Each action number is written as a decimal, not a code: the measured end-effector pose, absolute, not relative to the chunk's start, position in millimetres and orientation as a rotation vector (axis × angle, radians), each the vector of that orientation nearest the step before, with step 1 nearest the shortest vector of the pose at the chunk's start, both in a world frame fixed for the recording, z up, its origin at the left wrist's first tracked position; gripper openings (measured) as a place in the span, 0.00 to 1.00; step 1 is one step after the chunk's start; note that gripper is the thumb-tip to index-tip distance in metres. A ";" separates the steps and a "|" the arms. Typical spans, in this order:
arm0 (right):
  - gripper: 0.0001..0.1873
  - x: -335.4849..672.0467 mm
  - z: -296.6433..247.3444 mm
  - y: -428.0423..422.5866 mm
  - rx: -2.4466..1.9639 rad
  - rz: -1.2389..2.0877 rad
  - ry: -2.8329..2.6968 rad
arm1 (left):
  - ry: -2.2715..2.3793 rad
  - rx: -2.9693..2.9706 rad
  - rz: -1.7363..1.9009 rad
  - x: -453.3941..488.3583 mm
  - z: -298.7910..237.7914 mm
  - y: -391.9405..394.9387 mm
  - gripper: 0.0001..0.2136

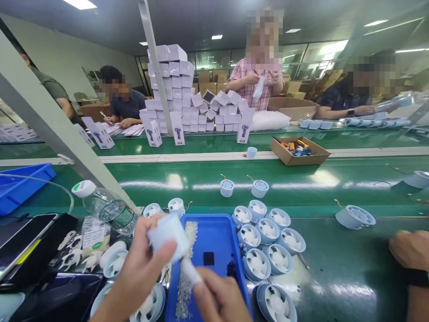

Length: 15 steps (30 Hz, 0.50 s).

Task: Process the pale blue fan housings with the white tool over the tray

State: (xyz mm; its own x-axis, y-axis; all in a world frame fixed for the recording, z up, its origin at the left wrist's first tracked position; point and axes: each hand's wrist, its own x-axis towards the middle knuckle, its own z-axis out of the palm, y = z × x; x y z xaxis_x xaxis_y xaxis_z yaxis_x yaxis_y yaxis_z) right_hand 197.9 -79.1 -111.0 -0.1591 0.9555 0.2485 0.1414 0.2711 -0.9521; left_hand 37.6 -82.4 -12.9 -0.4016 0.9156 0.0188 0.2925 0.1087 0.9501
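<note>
My left hand (139, 270) is closed around a pale blue plastic fan part (168, 234), held above the blue tray (214, 232). My right hand (221, 297) pinches a small white piece (190, 272) that meets the underside of that part. The tray holds a strip of tiny clear bits (187, 264) and a small black square (208, 258). Several light blue fan housings with white blades (268, 243) lie on the green table just right of the tray.
A water bottle (105, 205) lies left of the tray, above white fan blades (75, 257). Two small housings (243, 188) and a cardboard box (298, 151) sit on the green belt. Stacked white boxes (177, 89) and several seated workers are beyond. Another person's hand (410, 250) rests at right.
</note>
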 end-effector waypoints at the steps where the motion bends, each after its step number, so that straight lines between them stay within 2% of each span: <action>1: 0.22 202.0 -113.1 -72.3 -1.080 1.035 -1.554 | 1.905 1.429 1.098 32.9 -11.0 -58.9 0.19; 3: 0.22 209.6 -116.7 -61.4 -1.154 1.077 -1.589 | 1.939 1.586 0.946 17.9 -11.9 -7.4 0.27; 4: 0.21 211.9 -118.0 -57.6 -1.201 1.094 -1.590 | 1.956 1.660 0.870 9.5 -15.2 18.4 0.28; 8: 0.15 207.0 -120.7 -51.7 -1.241 1.066 -1.431 | 2.052 1.910 0.475 -11.5 -42.5 98.3 0.14; 11: 0.14 197.8 -124.0 -51.2 -1.070 1.084 -1.388 | 2.068 1.997 0.248 -9.8 -62.5 120.4 0.15; 15: 0.14 195.5 -133.2 -49.2 -0.967 1.282 -1.485 | 2.074 2.091 0.125 -5.8 -66.7 106.4 0.19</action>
